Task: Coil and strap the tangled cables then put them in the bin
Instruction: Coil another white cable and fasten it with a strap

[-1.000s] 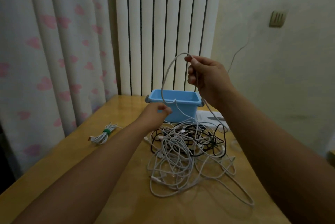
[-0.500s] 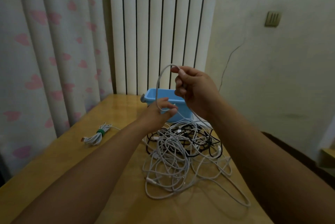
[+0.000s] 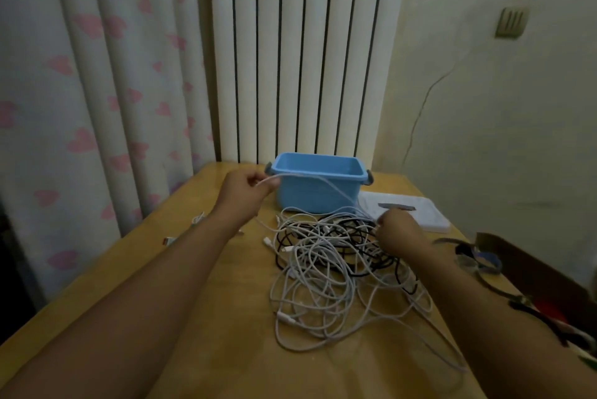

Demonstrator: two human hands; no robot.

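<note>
White cable (image 3: 310,176) stretches sideways, pinched between both hands (image 3: 245,187); bin (image 3: 318,185) behind.

Tangled white and black cables (image 3: 336,256) heaped on table, open blue bin (image 3: 318,187) just behind

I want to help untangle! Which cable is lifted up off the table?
The white cable stretched from the left hand past the bin; the others lie heaped.
</note>
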